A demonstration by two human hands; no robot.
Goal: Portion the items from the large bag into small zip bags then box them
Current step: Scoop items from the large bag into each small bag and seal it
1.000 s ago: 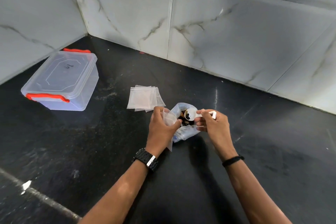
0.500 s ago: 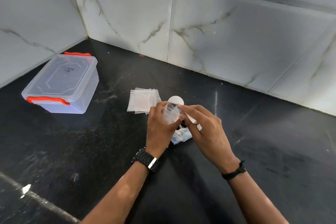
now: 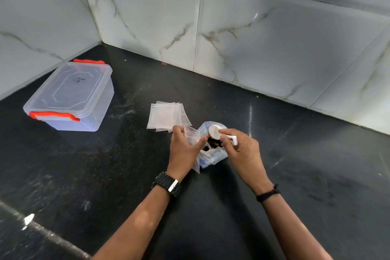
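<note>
Portioning step in hand: left hand (image 3: 183, 150) pinches one small zip bag (image 3: 192, 136) by its mouth; right hand (image 3: 242, 150) grips a white scoop (image 3: 215, 132) over the large bag (image 3: 211, 154) at centre of the black surface (image 3: 105, 175).
Next move, by judgement: tip scoop into the held-open mouth, steadily, to avoid spills.
Large bag: clear, crumpled, open; dark contents, kind unclear.
Spare zip bags (image 3: 164, 116): fanned stack, just far-left of the hands.
Box (image 3: 69, 95): clear, orange clips, lid on, far left, well apart.
</note>
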